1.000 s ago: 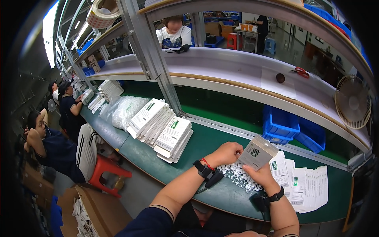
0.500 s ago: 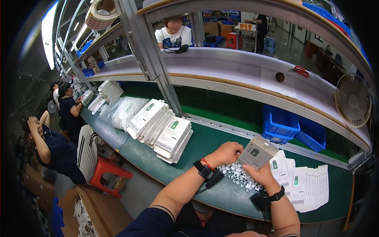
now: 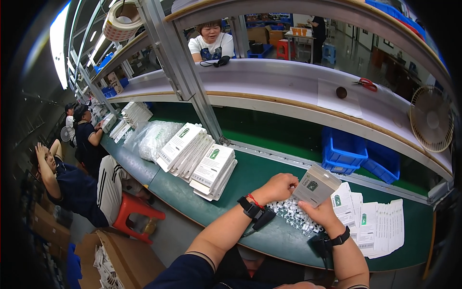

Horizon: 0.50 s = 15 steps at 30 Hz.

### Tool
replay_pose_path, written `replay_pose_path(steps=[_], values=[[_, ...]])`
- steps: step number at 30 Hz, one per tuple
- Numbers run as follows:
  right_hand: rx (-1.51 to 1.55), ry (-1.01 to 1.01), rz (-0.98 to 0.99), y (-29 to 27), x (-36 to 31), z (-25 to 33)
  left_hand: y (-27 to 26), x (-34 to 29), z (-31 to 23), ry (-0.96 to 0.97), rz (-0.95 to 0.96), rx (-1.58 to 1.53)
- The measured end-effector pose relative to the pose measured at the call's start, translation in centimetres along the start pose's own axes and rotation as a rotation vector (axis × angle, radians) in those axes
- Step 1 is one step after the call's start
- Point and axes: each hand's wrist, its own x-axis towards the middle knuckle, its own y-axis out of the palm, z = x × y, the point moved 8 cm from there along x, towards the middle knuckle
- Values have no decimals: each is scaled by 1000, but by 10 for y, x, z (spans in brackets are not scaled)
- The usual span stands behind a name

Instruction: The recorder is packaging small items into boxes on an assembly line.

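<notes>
My right hand grips a small white and grey carton with a green printed mark, its thumb across the lower front. The carton stands tilted above the bench. At the carton's left edge is my left hand, fingers curled together; whatever they hold, if anything, is hidden. Beneath both hands lies a loose heap of small white ring-shaped plastic pieces. Flat printed cartons lie fanned out to the right of my right hand. Stacks of similar cartons stand to the left, beside a clear plastic bag of small white pieces.
The green bench runs under a long shelf holding scissors and a dark round object. Blue bins stand behind the carton, a fan at right. Co-workers sit left and opposite; a cardboard box stands lower left.
The whole view has shifted slightly. Both hands and the carton keep almost the same pose. The person across the shelf has raised their head.
</notes>
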Motion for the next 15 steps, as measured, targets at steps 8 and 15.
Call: replay_pose_path(steps=[8,15], values=[[20,-7,-8,0,0,3,0,0,1,0,3,20],[-24,-2,-14,-1,-1,1,1,0,0,2,0,20]])
